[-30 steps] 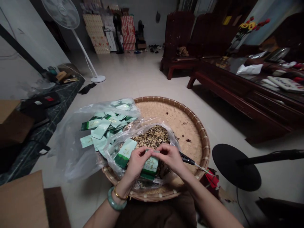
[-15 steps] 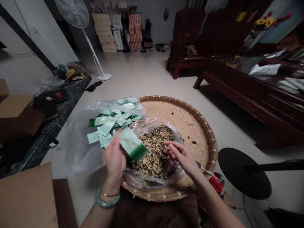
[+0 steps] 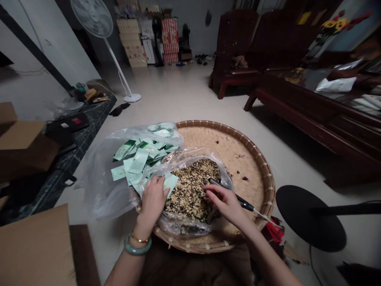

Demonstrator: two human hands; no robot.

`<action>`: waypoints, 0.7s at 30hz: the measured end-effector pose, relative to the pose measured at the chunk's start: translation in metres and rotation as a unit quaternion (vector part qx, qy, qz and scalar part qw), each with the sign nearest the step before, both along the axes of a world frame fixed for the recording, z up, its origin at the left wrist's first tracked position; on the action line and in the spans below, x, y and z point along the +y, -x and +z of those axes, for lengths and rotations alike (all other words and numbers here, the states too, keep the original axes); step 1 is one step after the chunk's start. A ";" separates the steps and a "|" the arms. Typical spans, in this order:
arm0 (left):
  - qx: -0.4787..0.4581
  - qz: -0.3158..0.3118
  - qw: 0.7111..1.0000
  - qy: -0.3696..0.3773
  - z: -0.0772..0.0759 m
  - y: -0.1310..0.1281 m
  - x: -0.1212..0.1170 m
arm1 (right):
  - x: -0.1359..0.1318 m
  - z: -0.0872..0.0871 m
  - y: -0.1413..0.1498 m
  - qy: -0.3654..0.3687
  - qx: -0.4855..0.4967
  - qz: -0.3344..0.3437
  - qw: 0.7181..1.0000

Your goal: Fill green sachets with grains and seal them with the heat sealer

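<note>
My left hand [image 3: 154,195] is at the near left side of the clear bag, its fingers and thumb closed around a pale green sachet [image 3: 170,182]. Loose dried flakes [image 3: 193,182], light and dark mixed, fill that bag, which sits on a round woven bamboo tray [image 3: 241,137]. Over the flakes hovers my right hand [image 3: 224,203], fingers loosely bent and apart, with nothing visible in them. Behind it a slim black handle [image 3: 244,204] with a white cord slants across; the hand hides its middle. More pale green sachets [image 3: 138,161] lie in a large clear plastic bag [image 3: 99,174] at left.
Cardboard boxes [image 3: 35,246] stand at the left. A black round base [image 3: 309,218] is on the floor to the right of the tray. Farther off are a white standing fan [image 3: 126,79], a dark wooden table [image 3: 300,107] and stacked boxes [image 3: 129,41].
My left hand has turned and lowered toward the bag's left edge; the tilted sachet with the dark green band no longer shows. My right hand has dropped slightly, uncovering the black handle.
</note>
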State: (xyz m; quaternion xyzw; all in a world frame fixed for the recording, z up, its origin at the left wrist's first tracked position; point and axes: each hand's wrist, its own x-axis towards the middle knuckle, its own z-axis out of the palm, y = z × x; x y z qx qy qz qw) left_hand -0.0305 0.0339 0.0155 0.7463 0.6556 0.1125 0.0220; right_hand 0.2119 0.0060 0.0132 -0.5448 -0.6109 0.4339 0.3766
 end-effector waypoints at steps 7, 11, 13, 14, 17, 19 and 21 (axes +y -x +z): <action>0.051 0.020 0.998 0.022 0.000 0.006 0.003 | -0.002 0.001 0.015 -0.048 -0.045 0.036 0.997; 0.037 0.013 0.999 0.001 -0.005 0.007 -0.001 | -0.003 0.005 0.024 -0.066 -0.043 0.055 0.995; 0.020 0.013 1.000 -0.019 -0.008 0.008 -0.003 | -0.004 0.005 0.026 -0.073 -0.045 0.061 0.994; 0.013 0.013 1.000 -0.025 -0.009 0.008 -0.004 | -0.004 0.004 0.027 -0.075 -0.047 0.064 0.994; 0.014 0.019 0.999 -0.025 -0.010 0.010 -0.004 | -0.005 0.003 0.028 -0.075 -0.053 0.067 0.994; 0.017 0.026 0.999 -0.019 -0.011 0.011 -0.002 | -0.005 0.002 0.028 -0.074 -0.052 0.067 0.994; 0.000 0.027 0.999 -0.018 -0.012 0.012 0.000 | -0.005 0.002 0.029 -0.077 -0.051 0.066 0.994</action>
